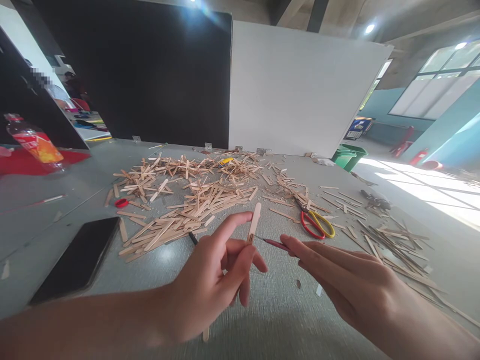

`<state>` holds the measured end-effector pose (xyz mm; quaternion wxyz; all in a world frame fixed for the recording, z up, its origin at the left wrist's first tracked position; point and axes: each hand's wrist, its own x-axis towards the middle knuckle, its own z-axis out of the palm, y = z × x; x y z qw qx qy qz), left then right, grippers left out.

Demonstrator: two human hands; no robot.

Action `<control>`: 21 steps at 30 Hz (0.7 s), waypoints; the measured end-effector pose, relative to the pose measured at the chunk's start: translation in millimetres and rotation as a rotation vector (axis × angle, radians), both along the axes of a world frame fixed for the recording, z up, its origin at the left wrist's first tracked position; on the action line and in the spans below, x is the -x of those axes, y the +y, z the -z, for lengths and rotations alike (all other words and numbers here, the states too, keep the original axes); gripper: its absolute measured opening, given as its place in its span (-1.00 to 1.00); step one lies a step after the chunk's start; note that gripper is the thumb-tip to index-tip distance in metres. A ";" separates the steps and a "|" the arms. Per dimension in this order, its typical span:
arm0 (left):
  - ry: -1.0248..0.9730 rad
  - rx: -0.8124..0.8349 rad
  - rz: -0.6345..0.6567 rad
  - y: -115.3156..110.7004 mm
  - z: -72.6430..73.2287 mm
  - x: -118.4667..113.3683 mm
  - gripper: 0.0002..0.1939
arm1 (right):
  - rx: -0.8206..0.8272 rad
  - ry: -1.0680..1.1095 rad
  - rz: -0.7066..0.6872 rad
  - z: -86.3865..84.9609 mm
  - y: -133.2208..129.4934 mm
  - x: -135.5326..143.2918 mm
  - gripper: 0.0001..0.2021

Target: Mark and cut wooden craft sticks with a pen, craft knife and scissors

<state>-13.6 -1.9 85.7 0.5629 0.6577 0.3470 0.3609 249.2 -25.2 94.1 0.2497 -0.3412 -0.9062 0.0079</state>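
My left hand (225,265) pinches a wooden craft stick (255,220) near its lower end, with the stick standing almost upright. Dark marks or small cuts show low on that stick. From the right, my right hand (337,275) grips a slim craft knife (275,244) with a reddish handle. Its fine metal tip points left and meets, or nearly meets, the stick by the marks. Behind my left hand lies a loose pile of craft sticks (202,202). Scissors (317,223) with red and yellow handles rest beyond my right hand.
A black phone (77,260) lies at the left, with a drink bottle (35,142) behind it. A red bottle cap (121,202) sits by the pile. Thin wood strips (397,250) are scattered at the right. Black (150,75) and white panels (300,90) stand along the table's back.
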 end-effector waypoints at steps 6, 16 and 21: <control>0.166 -0.123 0.032 1.1 3.4 0.9 -0.59 | -0.092 -0.077 0.018 -4.8 -6.9 3.4 -0.35; 0.357 -0.166 0.082 0.2 8.7 -2.7 -0.55 | -0.474 -0.413 0.267 5.8 -10.6 31.1 -0.49; 0.314 -0.033 0.154 14.9 37.4 -9.8 -0.65 | -0.362 -0.561 0.286 33.7 7.0 39.1 -0.67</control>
